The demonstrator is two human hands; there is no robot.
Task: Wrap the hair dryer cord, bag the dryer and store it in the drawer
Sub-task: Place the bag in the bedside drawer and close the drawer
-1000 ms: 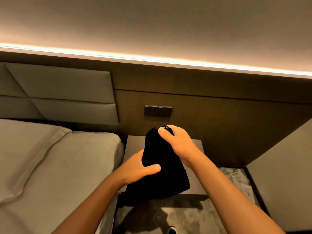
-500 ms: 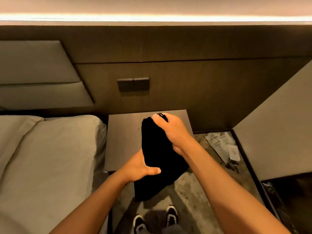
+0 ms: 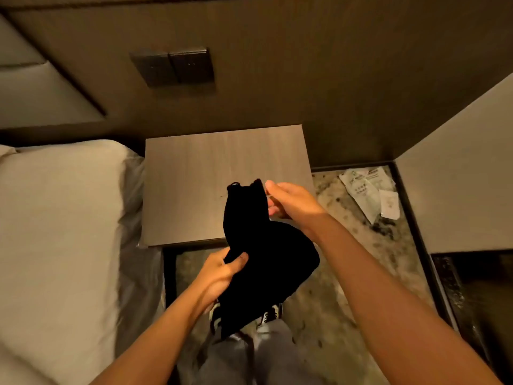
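Two hands are holding a black bag [image 3: 266, 254] in the air above the shoes [image 3: 270, 314] and the floor [image 3: 327, 301]: the left hand [image 3: 219, 276] is gripping its lower side, the right hand [image 3: 291, 202] is pinching its gathered top over the bedside worktop [image 3: 194, 176], beside the bed [image 3: 61, 218].

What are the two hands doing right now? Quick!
Left hand: closed, gripping the side of the black bag.
Right hand: fingers curled at the bag's top; whether it grips can't be told.

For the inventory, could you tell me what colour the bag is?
Plain black bag, no pattern visible; the head view shows it.
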